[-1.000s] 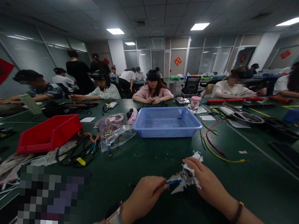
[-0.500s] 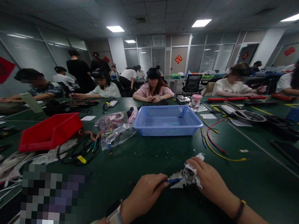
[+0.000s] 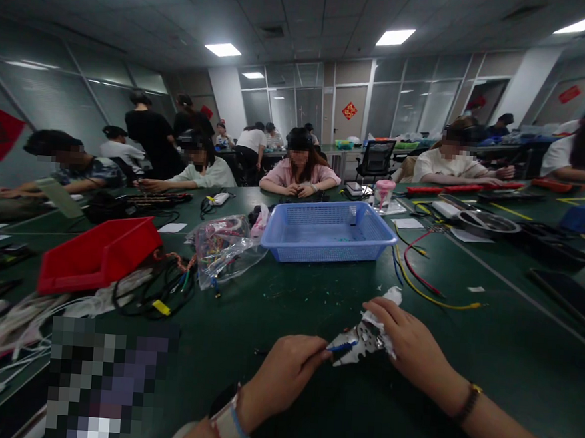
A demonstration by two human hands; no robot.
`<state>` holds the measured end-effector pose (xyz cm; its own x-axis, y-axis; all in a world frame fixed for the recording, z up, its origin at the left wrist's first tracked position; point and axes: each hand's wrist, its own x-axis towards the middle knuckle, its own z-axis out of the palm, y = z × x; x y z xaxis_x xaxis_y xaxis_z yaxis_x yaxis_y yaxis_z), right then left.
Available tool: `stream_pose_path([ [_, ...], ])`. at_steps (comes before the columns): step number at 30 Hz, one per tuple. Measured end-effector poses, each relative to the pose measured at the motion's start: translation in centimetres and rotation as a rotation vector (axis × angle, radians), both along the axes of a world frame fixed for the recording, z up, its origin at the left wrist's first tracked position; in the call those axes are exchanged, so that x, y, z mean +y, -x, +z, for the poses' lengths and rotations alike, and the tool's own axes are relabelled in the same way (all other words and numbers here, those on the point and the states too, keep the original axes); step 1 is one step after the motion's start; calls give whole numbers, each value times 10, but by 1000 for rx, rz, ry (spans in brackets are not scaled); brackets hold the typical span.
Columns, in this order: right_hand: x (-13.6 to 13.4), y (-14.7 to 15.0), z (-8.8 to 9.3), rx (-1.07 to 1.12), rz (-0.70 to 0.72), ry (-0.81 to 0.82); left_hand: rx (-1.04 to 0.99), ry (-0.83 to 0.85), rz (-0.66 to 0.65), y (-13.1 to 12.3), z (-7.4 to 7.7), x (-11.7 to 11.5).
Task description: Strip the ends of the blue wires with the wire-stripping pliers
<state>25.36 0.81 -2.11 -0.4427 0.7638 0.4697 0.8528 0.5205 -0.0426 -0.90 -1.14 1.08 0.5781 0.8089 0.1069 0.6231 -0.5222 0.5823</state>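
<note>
We're over a dark green tabletop (image 3: 513,354), and closest to us a pale band (image 3: 230,425) rings the left wrist. Just ahead comes the left hand (image 3: 288,372), thumb and fingers pinching a blue wire (image 3: 346,347) above the table! And there's the right hand (image 3: 407,330), fingers wrapped around a metal wire stripper (image 3: 363,339), with crumpled white material (image 3: 394,295) bunched at the grip. The wire lies along the tool's jaws, right between the two hands; whether they bite into it, we can't tell.

Looking past the hands, we spot small scraps (image 3: 292,291) on the green, with a yellow wire (image 3: 432,301) curving off to the right. Over on the left, a red bin (image 3: 130,248) sits near a clear plastic bag (image 3: 222,254) of wires. Dead centre, we have a blue basket (image 3: 330,254), and beyond it a pink-lidded cup (image 3: 383,195). Across the table a person in a pink shirt (image 3: 278,174) leans on the edge, and far behind, we catch a door (image 3: 341,132) bearing a red diamond decoration (image 3: 350,111).
</note>
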Motion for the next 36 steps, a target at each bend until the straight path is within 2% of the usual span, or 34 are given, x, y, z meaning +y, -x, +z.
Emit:
stream_pose_path([
  [9,-1,4,-4,-17,7,-27,7,-22,46,0,-7,1],
  [21,0,4,4,-54,34,-95,-9,30,10,0,-1,1],
  [30,-2,3,16,-135,-8,-154,17,36,0,-1,3,0],
  [36,-8,4,13,-164,-105,-276,8,19,-19,0,0,0],
])
